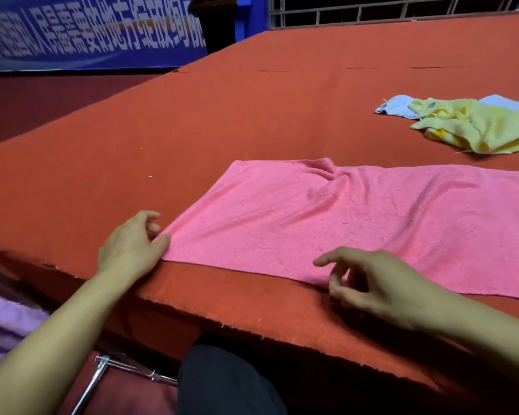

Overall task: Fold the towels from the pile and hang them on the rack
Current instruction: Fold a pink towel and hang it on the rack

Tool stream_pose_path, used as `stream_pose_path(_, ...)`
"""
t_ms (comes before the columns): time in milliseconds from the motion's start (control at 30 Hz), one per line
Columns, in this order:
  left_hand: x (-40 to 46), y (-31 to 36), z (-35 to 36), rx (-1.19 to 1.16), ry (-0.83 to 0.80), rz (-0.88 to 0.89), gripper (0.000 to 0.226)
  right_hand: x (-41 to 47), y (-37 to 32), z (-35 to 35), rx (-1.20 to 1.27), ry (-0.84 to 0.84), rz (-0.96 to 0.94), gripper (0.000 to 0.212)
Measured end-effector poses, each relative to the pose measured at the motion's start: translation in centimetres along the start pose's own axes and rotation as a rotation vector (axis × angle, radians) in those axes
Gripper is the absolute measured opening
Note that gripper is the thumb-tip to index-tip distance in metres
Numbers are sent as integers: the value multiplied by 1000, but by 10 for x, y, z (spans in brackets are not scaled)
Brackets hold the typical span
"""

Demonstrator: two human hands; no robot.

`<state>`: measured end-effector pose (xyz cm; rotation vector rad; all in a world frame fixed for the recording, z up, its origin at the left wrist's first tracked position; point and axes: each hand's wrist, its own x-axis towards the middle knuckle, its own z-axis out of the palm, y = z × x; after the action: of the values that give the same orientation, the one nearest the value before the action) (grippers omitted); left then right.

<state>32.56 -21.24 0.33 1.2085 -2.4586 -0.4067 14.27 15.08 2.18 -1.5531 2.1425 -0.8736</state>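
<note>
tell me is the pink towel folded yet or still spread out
Spread out: the pink towel lies flat in one layer on the red table, wrinkled near its far edge, no fold visible.

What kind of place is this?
Probably a hall or event room, not a home: a big table covered in red felt, a blue banner with printed characters behind it, and a barred window.

Event hall, printed banner [87, 34], red-carpeted platform [252, 100]

pink towel [342, 223], yellow towel [474, 127], pale blue towel [394, 107], red-orange tablecloth [222, 115]
</note>
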Motion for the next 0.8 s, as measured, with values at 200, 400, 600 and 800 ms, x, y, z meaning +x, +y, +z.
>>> stream_pose_path(200,48,71,37,-51,6,100,32,68,26,-18,2,156,79,30)
stream_pose_path(400,125,113,86,-110,-15,208,26,139,77,-36,10,298,166,22)
stream_pose_path(600,196,121,112,-135,-83,324,30,192,132,-65,-329,518,172,27)
stream_pose_path(800,229,121,128,-97,-207,408,31,223,178,-86,-483,391,344,40)
